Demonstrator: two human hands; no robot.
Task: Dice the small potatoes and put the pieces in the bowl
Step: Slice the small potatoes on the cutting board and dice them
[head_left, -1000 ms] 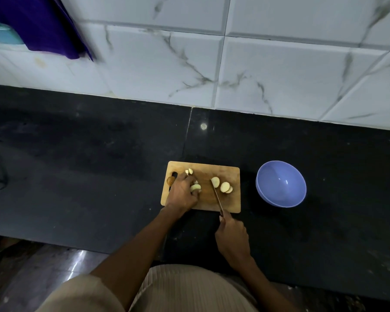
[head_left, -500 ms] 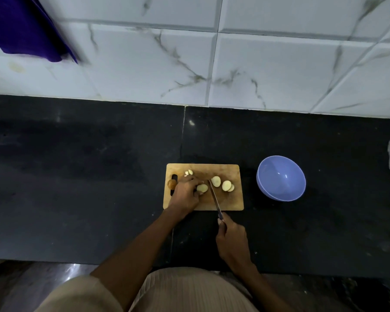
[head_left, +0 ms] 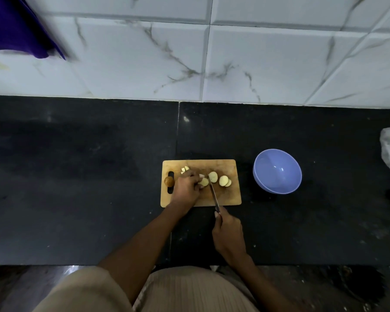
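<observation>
The knife (head_left: pixel 214 192) was gripped by the right hand (head_left: pixel 228 235), its blade set against a potato piece (head_left: pixel 204 182) pinned by the left hand (head_left: pixel 187 190) on the cutting board (head_left: pixel 231 197); slices (head_left: pixel 223 180) lay beside, the bowl (head_left: pixel 277 171) further right

A black stone counter (head_left: pixel 77 176) is running from side to side, with a thin seam (head_left: pixel 178 136) going across it. Behind it, big white wall tiles (head_left: pixel 257 64) with gray streaks are shining softly. A purple cloth (head_left: pixel 16 25) is hanging at the top left corner.
</observation>
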